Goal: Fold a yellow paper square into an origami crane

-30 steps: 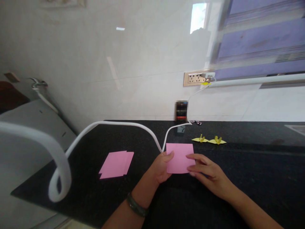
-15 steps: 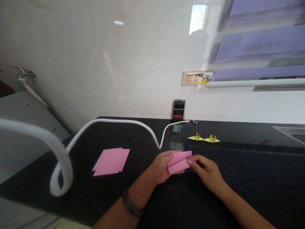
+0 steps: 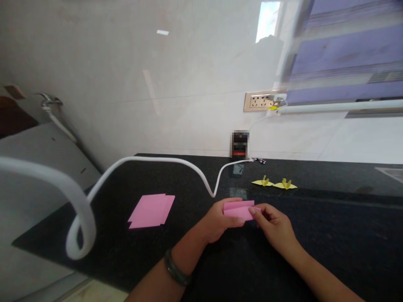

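A pink paper sheet [image 3: 239,209], folded over on itself, is held between both hands just above the black counter [image 3: 330,235]. My left hand [image 3: 218,221] pinches its left side, thumb on top. My right hand [image 3: 274,228] pinches its right edge with fingertips pressed together. A dark bracelet sits on my left wrist.
A small stack of pink sheets [image 3: 151,211] lies to the left. Two yellow folded paper figures [image 3: 274,183] sit further back on the right. A white cable [image 3: 151,167] loops over the counter to a phone [image 3: 240,145] leaning on the wall below a socket strip [image 3: 262,101].
The flat pink sheet has been folded in half, its far edge brought down toward me. Both hands have closed in on the fold.
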The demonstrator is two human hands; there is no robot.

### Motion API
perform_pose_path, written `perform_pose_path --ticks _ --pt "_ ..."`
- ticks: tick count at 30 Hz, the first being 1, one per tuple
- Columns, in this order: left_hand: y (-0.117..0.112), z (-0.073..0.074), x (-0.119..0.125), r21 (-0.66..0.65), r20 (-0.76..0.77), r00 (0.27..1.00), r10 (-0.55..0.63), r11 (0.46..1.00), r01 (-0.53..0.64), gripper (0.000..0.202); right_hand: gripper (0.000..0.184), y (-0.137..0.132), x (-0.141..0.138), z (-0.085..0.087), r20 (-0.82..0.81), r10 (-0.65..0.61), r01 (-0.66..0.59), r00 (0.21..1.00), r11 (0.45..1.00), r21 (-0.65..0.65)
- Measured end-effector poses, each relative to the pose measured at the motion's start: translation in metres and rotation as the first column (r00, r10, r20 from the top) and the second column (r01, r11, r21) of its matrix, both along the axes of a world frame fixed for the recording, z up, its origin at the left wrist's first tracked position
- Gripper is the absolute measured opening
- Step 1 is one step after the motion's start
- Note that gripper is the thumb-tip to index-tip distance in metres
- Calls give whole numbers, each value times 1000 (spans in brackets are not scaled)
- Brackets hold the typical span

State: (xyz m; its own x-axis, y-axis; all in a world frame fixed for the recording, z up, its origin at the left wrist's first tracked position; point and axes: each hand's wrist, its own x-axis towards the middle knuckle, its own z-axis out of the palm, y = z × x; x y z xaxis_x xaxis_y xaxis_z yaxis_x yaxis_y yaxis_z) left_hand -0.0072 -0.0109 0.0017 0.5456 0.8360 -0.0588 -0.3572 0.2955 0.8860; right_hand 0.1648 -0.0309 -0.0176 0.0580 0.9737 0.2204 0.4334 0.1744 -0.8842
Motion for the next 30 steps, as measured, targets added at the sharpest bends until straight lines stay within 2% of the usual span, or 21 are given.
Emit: perform_pose_path --ticks 6,12,17,22,30 --pt "-2 -3 4 15 -25 999 35 999 -34 47 21 -2 -1 4 -57 12 -9 998 998 57" --pt "-3 -5 6 29 -35 996 82 996 -81 40 23 -3 1 4 -117 -15 28 993 993 115" --pt "-5 -7 8 16 -26 998 50 999 -50 40 24 -1 4 2 -140 -34 46 990 996 82" --pt "-4 -8 11 -21 -39 997 66 998 -67 36 23 1 6 0 -166 -72 84 983 994 69" --pt "0 -10 9 5 -52 997 65 998 -65 36 23 0 7 -1 -195 -9 13 981 1000 21"
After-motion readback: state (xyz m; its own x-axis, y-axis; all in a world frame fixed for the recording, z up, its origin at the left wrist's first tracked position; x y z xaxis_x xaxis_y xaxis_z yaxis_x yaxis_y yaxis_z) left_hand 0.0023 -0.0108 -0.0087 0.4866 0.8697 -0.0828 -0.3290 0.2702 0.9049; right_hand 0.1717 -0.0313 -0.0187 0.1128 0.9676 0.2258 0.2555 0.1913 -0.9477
